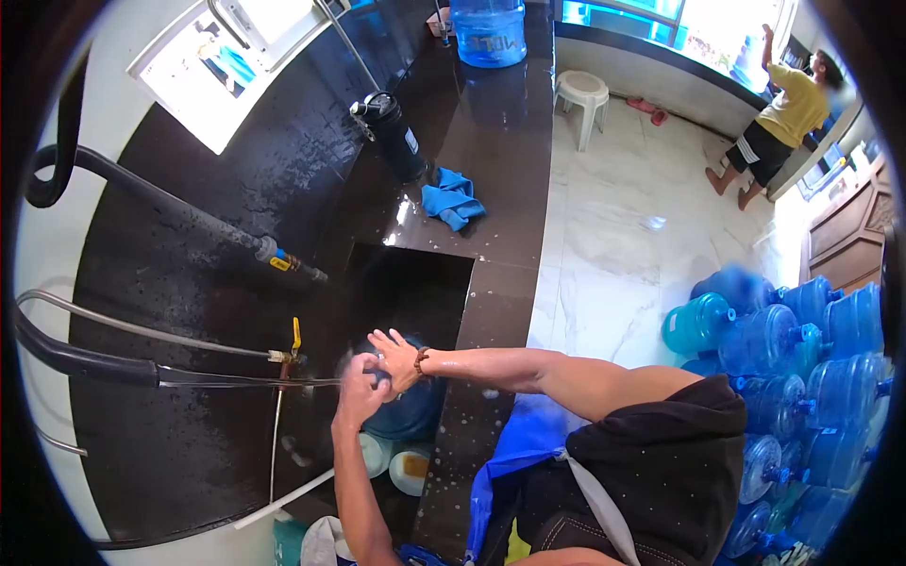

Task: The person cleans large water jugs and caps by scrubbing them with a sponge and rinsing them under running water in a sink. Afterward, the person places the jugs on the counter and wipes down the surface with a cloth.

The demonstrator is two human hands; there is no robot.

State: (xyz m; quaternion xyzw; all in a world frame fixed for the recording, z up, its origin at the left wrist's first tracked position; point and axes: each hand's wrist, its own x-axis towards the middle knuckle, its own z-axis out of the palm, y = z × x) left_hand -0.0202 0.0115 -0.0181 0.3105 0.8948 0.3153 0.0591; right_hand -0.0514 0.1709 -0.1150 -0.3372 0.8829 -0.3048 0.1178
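Right grip [401, 361]: spread, released. Left grip [359, 396]: curled; whether grasping, impossible to tell. Beneath both: translucent blue round plastic bottle [408, 417], mouth hidden by fingers. Meeting left grip: thin clear water stream [250, 381]. Apparently midway: water running, finish not shown. Beyond grip: crumpled bright-blue cloth [453, 200].

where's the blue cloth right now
In the head view, upper middle, the blue cloth lies crumpled on the dark countertop, just below and right of the black canister, above the sunken basin.

Round blue translucent water jug [412, 415], partly hidden, in dark recess [411, 278]
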